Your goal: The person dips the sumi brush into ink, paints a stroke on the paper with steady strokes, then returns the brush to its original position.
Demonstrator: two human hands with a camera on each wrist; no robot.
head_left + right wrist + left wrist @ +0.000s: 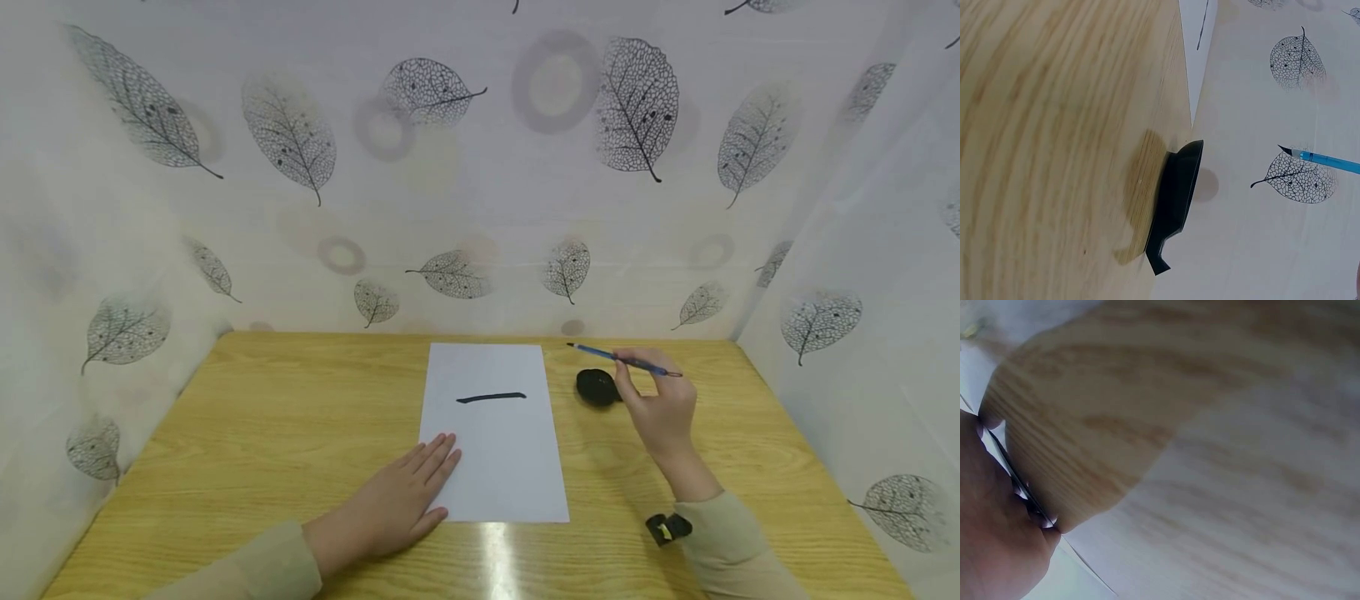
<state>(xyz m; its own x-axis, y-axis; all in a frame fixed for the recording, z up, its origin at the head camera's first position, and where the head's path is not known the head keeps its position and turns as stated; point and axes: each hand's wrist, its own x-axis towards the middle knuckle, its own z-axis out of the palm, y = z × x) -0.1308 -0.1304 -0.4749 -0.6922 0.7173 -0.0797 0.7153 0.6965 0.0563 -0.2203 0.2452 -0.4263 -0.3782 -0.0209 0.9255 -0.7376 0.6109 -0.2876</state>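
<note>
A white sheet of paper (504, 467) lies on the wooden table, bearing one black horizontal stroke (491, 397) in its upper half. My left hand (405, 500) rests flat on the sheet's lower left edge with fingers straight; the left wrist view shows part of that hand (1004, 531) at its left side. To the right of the sheet, my right hand (662, 408) pinches a blue writing brush (596, 352), held raised with its dark tip pointing left. The right wrist view shows the brush (1329, 161) with black-stained bristles. Beneath it stands a small black dish (596, 388).
The black dish (1179, 187) has a short handle, seen side-on in the right wrist view. A black strapped device (668, 529) is at my right wrist. Leaf-printed curtains (465, 192) border the table (285, 417) at the back and sides.
</note>
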